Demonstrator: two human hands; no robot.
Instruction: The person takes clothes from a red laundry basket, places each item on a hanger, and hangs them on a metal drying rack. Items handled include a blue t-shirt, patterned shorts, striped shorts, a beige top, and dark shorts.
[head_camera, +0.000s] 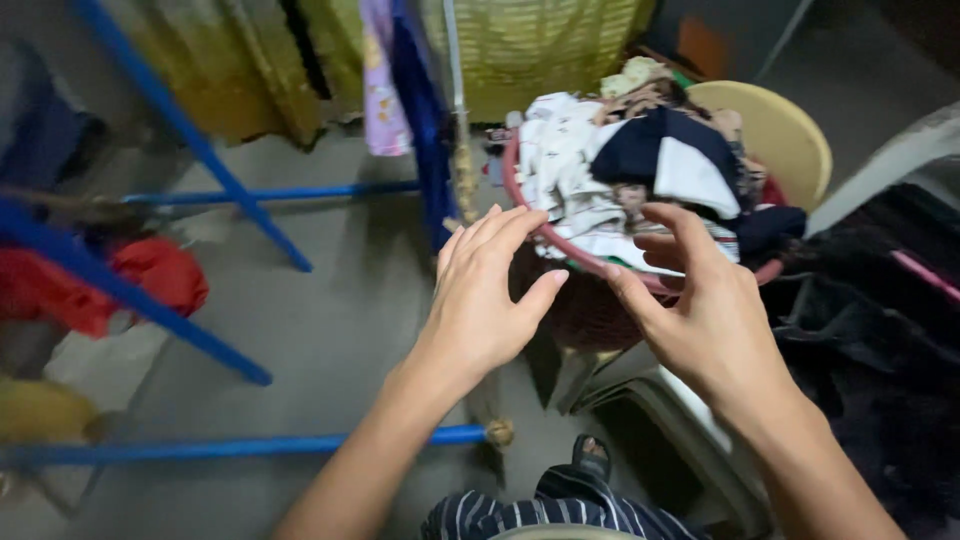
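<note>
My left hand (487, 290) and my right hand (700, 310) are raised side by side, fingers spread, holding nothing. Both reach toward a red round laundry basket (520, 200) just beyond the fingertips. The basket is heaped with clothes: white pieces (565, 160), a dark navy garment (640, 145) and a white patch of cloth (695, 175). My left fingertips are close to the basket's near rim; whether they touch it I cannot tell. The right fingers hover over the near edge of the pile.
A blue metal drying rack (190, 310) crosses the left side, with red cloth (150, 275) on it. Yellow fabric (540, 50) and a blue-and-pink hanging garment (400, 90) hang behind. A yellow round plastic seat (785, 130) stands behind the basket. Dark clothes (880, 330) lie right.
</note>
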